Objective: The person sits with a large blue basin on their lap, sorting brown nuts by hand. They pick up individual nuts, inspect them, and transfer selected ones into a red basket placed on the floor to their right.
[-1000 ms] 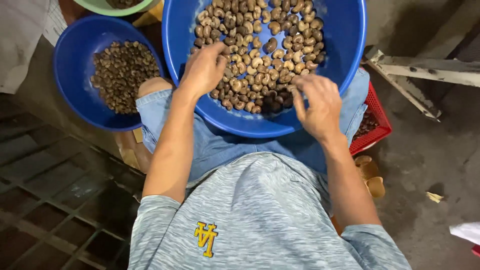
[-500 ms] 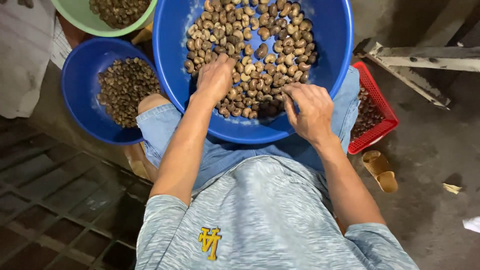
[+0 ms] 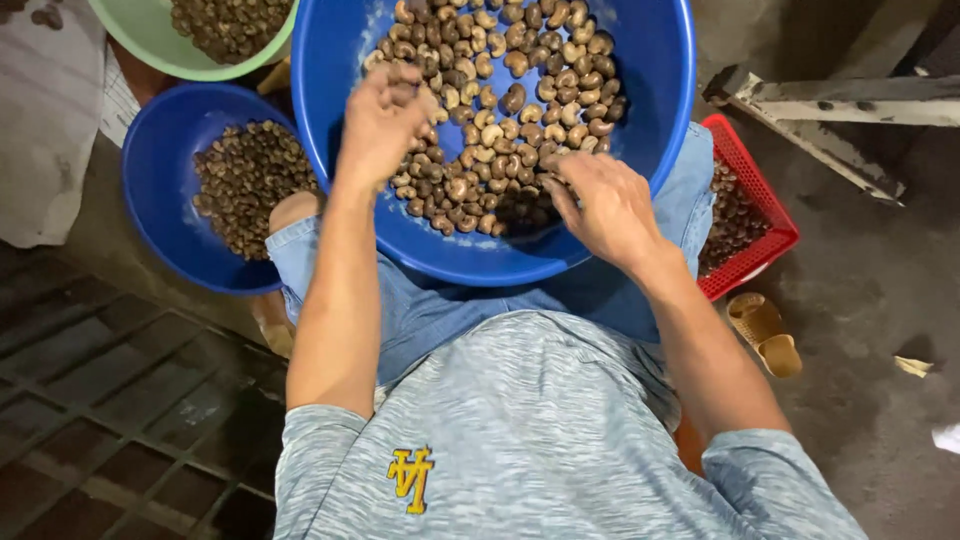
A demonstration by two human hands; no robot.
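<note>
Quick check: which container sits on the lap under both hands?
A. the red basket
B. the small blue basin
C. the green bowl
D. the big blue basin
D: the big blue basin of nuts rests on the lap, with the left hand and right hand both in it.

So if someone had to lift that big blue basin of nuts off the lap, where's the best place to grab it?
Probably by the rolled rim of the big blue basin, one hand on each side, coming from the left and right. The wall is smooth, steep and wide, so only the rim offers a hold, and the nuts load it heavily. The left hand and right hand are both inside it now.
</note>
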